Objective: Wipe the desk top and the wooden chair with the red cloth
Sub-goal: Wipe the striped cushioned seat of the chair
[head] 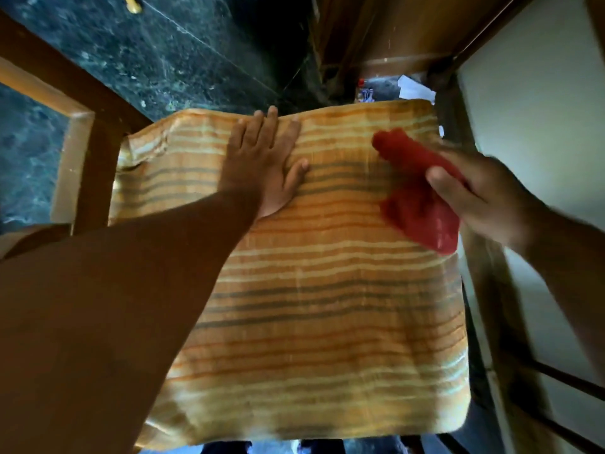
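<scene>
The wooden chair fills the middle of the head view, its seat covered by an orange striped cushion. My left hand lies flat on the cushion's far part, fingers spread, holding nothing. My right hand grips the bunched red cloth over the cushion's right side; hand and cloth are blurred. The white desk top shows at the right edge.
Dark green marble floor lies beyond and left of the chair. A wooden desk panel stands at the top. Papers and a small bottle lie on the floor under the desk. Dark chair rails run down the right side.
</scene>
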